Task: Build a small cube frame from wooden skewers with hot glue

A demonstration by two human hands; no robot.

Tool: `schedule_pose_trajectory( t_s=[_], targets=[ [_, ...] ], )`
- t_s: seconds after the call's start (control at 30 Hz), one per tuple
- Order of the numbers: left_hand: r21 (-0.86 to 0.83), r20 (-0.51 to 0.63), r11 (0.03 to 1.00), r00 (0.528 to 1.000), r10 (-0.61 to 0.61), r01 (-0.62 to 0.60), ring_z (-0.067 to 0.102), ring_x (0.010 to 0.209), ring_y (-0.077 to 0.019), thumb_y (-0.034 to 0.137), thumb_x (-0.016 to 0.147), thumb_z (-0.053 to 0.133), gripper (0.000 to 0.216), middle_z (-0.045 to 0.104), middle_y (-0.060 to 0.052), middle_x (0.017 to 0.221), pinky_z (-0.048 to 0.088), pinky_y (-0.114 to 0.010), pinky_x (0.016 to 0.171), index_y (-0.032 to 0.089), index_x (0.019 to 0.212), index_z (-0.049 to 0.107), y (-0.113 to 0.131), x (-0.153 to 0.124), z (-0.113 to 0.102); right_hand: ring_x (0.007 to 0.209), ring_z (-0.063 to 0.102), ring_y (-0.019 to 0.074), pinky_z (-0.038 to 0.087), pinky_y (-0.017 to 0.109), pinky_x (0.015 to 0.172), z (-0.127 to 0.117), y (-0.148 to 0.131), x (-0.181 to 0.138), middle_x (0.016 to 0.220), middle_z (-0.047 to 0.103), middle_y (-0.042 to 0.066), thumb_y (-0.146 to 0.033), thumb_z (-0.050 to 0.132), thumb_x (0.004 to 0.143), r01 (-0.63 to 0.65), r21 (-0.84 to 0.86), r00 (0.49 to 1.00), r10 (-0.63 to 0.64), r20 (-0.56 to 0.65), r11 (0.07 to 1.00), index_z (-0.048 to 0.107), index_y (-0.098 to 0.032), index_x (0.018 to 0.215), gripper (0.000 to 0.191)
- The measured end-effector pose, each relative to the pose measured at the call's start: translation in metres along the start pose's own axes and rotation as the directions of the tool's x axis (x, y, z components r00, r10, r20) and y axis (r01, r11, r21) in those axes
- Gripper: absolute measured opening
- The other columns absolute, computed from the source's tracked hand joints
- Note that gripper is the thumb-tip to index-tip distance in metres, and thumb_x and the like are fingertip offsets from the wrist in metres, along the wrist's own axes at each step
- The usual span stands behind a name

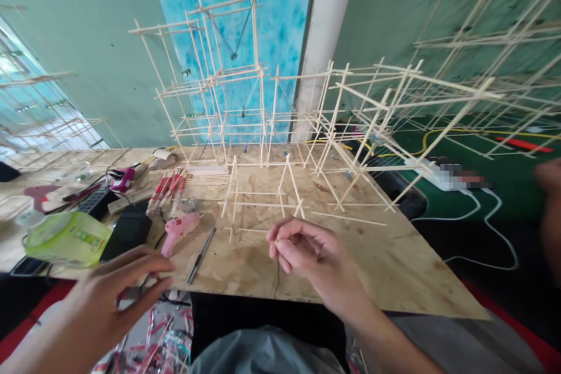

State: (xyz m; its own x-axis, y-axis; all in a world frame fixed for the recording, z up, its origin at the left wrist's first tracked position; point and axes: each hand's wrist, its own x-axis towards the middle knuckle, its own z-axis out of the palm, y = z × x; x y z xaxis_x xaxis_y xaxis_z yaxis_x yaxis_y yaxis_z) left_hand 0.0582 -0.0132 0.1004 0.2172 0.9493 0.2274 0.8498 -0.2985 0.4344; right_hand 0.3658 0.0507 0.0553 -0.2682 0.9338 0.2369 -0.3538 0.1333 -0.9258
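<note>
stick frame (263, 205) stands upright on plywood bench (385, 263), long axis running crosswise, just beyond pinched right hand (313, 260) (whatever it grips too small to tell); open left hand (118, 289) hovers near pink glue gun (175, 234).

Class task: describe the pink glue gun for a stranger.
Start at the OSB board holding the stick frames, at its near left edge by the person's left hand. There lies a pale pink hot glue gun, next to a slim craft knife. Its pistol shape and pale colour set it apart from the darker magenta tool further back.
</note>
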Motion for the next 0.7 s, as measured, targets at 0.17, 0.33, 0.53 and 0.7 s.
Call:
schedule_pose_trajectory(
  t_s=[0.17, 0.33, 0.53, 0.7],
  targets=[
    [-0.419, 0.160, 0.907, 0.987, 0.020, 0.049, 0.068, 0.072, -0.0133, 0.036, 0.092, 0.067, 0.015, 0.074, 0.000, 0.082, 0.054, -0.021, 0.066, 0.025, 0.091, 0.077, 0.063, 0.058, 0.027, 0.065, 0.057, 0.0111, 0.045, 0.023, 0.053, 0.010, -0.005, 0.004, 0.087, 0.070, 0.004, -0.039, 0.077, 0.087, -0.004, -0.076, 1.000, 0.004, 0.003, 0.997, 0.069, -0.020, 0.079, 0.022],
    [-0.714, 0.207, 0.679, 0.978, -0.026, 0.169, 0.071, 0.070, -0.0135, 0.035, 0.085, 0.076, 0.017, 0.077, -0.001, 0.077, 0.058, -0.020, 0.065, 0.023, 0.096, 0.080, 0.083, 0.080, 0.046, 0.060, 0.052, 0.0097, 0.044, 0.024, 0.056, 0.012, -0.003, 0.006, 0.076, 0.065, 0.000, -0.039, 0.074, 0.090, 0.033, -0.104, 0.999, -0.033, 0.008, 0.994, 0.068, -0.020, 0.080, 0.022],
    [-0.769, 0.217, 0.609, 0.976, -0.033, 0.192, 0.071, 0.067, -0.0115, 0.029, 0.082, 0.078, 0.009, 0.076, 0.000, 0.072, 0.058, -0.018, 0.066, 0.022, 0.086, 0.081, 0.078, 0.089, 0.051, 0.055, 0.050, 0.0081, 0.043, 0.023, 0.054, 0.013, -0.002, 0.008, 0.072, 0.064, -0.002, -0.036, 0.074, 0.089, 0.024, -0.091, 1.000, -0.025, -0.005, 0.996, 0.068, -0.020, 0.081, 0.019],
    [-0.772, 0.194, 0.615, 0.981, -0.009, 0.158, 0.070, 0.070, -0.0110, 0.028, 0.084, 0.077, 0.007, 0.076, 0.000, 0.076, 0.056, -0.018, 0.067, 0.023, 0.084, 0.081, 0.078, 0.089, 0.054, 0.053, 0.049, 0.0072, 0.044, 0.022, 0.054, 0.013, 0.000, 0.009, 0.073, 0.065, -0.003, -0.031, 0.074, 0.088, 0.023, -0.125, 0.999, -0.027, -0.028, 0.992, 0.068, -0.021, 0.081, 0.014]
  ],
)
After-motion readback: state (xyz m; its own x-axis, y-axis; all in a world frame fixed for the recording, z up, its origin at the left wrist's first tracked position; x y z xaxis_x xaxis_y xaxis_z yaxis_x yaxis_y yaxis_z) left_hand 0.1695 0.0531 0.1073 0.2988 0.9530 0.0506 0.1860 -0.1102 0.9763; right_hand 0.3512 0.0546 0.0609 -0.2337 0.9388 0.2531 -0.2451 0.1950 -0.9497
